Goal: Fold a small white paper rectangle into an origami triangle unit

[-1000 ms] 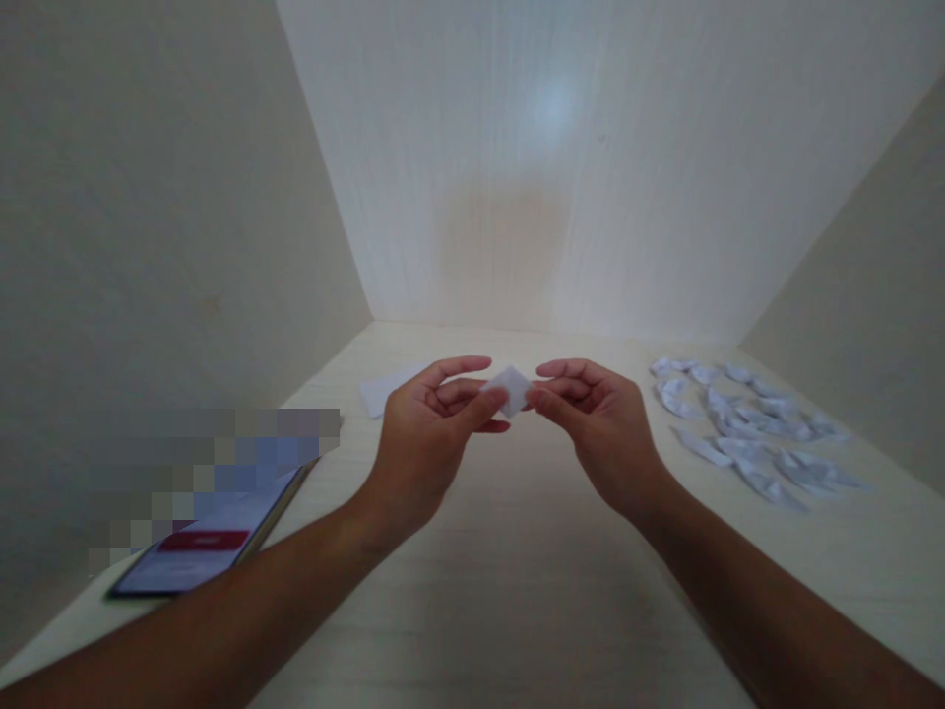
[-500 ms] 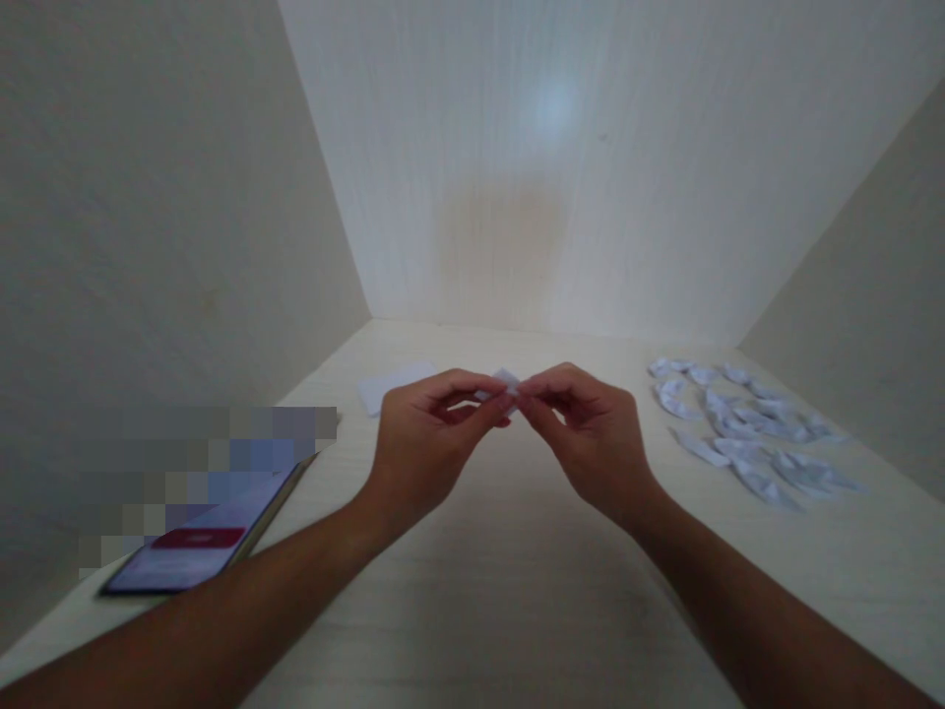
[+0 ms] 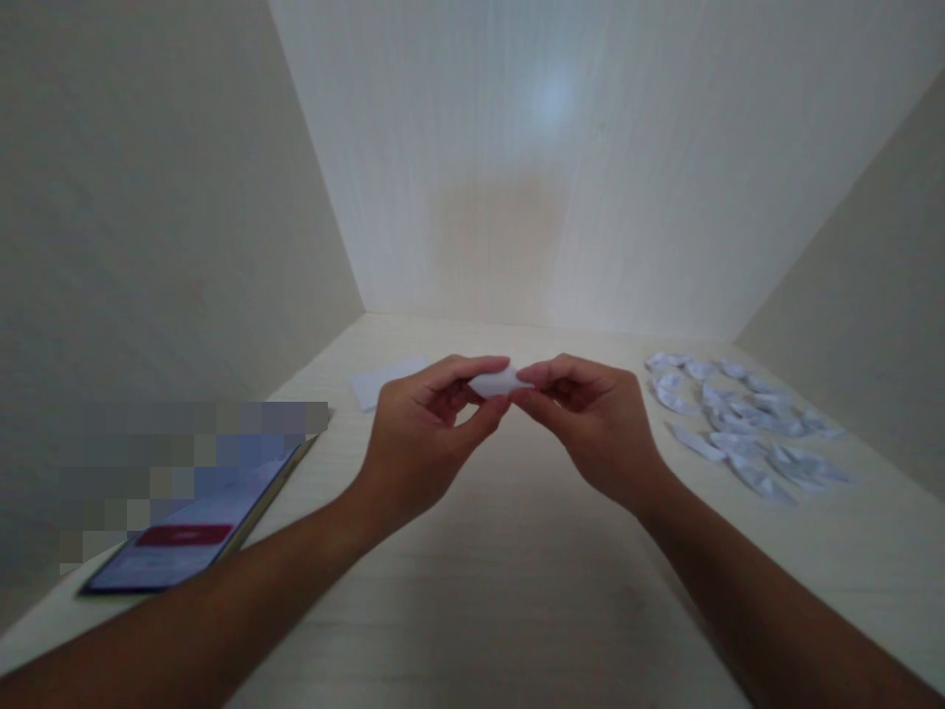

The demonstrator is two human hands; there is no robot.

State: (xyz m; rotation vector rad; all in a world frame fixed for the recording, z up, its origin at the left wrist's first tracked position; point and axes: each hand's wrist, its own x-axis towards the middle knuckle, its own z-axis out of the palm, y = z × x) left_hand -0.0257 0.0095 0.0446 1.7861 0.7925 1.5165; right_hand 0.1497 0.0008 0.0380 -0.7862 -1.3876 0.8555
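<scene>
Between my two hands, above the middle of the table, is a small folded piece of white paper [image 3: 496, 382]. My left hand [image 3: 428, 428] pinches its left part between thumb and fingers. At its right end, the thumb and forefinger of my right hand [image 3: 595, 418] are closed on it. The paper looks like a narrow, pointed shape; its finer folds are blurred. Beyond my left hand a stack or sheet of flat white paper [image 3: 380, 382] lies on the table, partly hidden behind the hand.
Several folded white paper pieces [image 3: 745, 414] lie in loose rows on the right of the pale table [image 3: 472, 611]. On the left rests a phone or tablet [image 3: 214, 522] with a lit, partly blurred screen. Walls [image 3: 517, 197] close in the back and both sides.
My left fingers have shifted and opened wider around the paper, so more of its white surface shows. Both hands stay in nearly the same place; the view has moved slightly.
</scene>
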